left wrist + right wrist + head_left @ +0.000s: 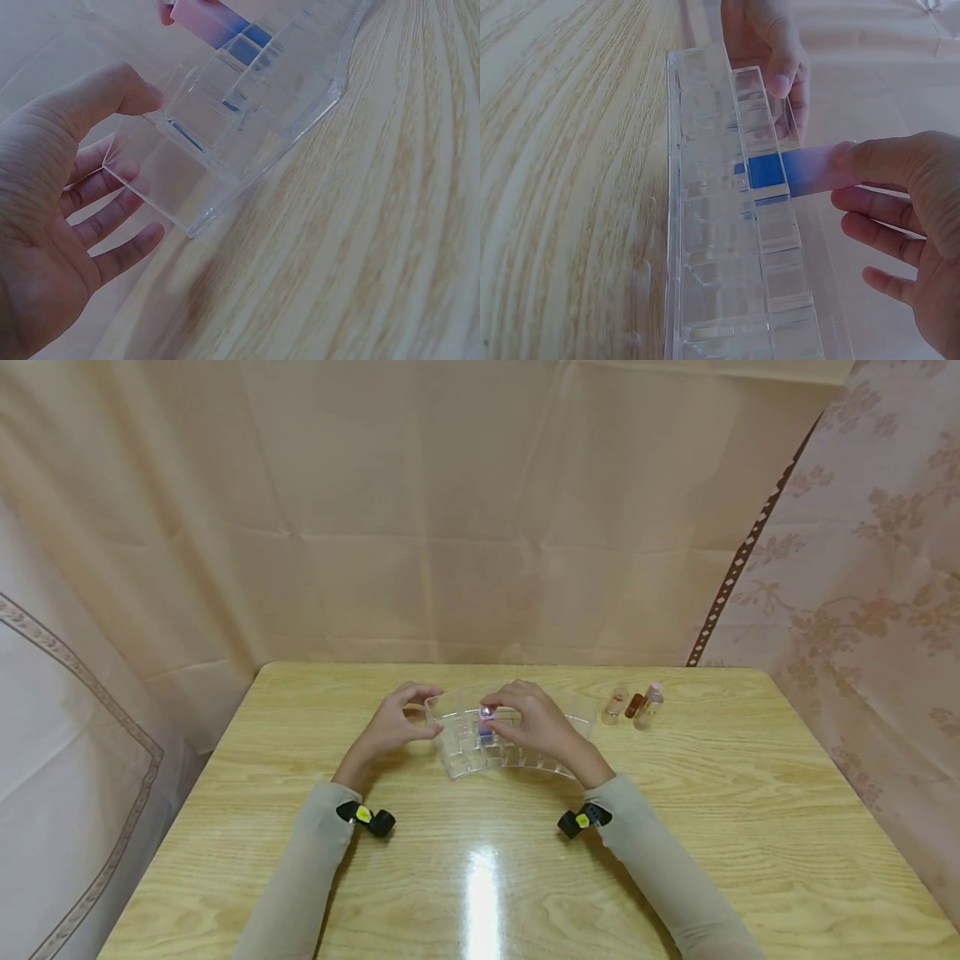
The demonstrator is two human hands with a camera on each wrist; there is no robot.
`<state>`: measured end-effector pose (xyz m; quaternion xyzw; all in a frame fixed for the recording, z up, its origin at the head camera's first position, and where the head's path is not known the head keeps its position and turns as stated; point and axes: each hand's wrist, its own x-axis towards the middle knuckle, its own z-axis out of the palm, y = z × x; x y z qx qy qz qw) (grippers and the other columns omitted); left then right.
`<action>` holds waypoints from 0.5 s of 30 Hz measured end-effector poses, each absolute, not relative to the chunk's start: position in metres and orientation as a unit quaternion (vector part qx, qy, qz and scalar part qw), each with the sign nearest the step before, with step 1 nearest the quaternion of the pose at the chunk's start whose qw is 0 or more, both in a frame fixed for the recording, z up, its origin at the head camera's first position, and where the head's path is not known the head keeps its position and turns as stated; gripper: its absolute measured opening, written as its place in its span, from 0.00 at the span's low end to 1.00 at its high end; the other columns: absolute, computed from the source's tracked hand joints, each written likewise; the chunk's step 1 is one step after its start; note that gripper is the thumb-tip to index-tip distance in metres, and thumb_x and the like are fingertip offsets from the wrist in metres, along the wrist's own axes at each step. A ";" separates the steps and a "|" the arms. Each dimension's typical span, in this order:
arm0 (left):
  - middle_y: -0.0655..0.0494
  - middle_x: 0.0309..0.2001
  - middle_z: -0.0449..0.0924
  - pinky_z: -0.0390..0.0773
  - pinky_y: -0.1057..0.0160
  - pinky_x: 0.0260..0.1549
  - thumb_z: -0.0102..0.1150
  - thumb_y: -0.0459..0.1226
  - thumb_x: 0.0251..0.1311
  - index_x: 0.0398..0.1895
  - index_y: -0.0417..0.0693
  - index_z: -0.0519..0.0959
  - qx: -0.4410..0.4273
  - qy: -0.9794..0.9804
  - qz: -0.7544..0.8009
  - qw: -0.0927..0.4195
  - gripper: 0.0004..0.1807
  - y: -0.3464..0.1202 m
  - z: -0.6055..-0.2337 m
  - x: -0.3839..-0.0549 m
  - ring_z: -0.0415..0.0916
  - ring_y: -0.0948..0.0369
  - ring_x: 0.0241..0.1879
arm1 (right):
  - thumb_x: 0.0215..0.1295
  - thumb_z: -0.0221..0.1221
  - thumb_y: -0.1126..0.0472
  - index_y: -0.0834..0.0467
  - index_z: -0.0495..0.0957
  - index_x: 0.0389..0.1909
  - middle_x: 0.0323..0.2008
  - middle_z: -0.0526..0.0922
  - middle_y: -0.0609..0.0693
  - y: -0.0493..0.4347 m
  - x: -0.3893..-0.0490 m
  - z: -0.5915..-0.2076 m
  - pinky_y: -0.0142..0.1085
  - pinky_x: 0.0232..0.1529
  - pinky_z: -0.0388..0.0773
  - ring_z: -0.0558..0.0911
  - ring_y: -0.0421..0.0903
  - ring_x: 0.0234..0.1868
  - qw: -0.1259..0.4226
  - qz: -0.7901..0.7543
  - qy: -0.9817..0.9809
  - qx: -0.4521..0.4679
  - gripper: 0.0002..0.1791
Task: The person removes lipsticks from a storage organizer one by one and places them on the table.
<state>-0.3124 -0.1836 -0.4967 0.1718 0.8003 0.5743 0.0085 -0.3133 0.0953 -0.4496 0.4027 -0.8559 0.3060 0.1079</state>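
A clear, tiered organizer with a curved front and rows of small compartments stands on the table. In the left wrist view, my left hand holds the end wall of the organizer, thumb on the near side and fingers behind the clear plastic. My right hand pinches the pink upper end of a tube that fades from pink to blue, like a lipstick. The tube's blue lower end sits inside an upper-row compartment, showing through the plastic. Neighbouring compartments hold nothing.
To the right of the organizer, a small clear bottle, a red-brown tube and a pink-capped bottle stand or lean on the wooden table. A beige curtain hangs behind the table's back edge.
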 end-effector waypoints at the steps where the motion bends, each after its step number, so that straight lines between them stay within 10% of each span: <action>1: 0.31 0.62 0.72 0.73 0.37 0.65 0.72 0.25 0.52 0.65 0.33 0.74 0.173 0.800 0.575 0.007 0.34 -0.184 -0.497 -0.313 0.69 0.39 0.62 | 0.63 0.71 0.59 0.61 0.85 0.51 0.42 0.88 0.50 0.096 -0.313 -0.449 0.46 0.53 0.81 0.82 0.49 0.46 0.108 0.306 -0.856 0.403 0.17; 15: 0.36 0.61 0.74 0.77 0.41 0.63 0.76 0.28 0.51 0.62 0.40 0.76 0.169 0.807 0.565 -0.003 0.33 -0.186 -0.500 -0.315 0.74 0.42 0.57 | 0.61 0.71 0.60 0.61 0.86 0.49 0.42 0.88 0.51 0.095 -0.311 -0.447 0.45 0.53 0.81 0.82 0.48 0.45 0.104 0.306 -0.857 0.403 0.16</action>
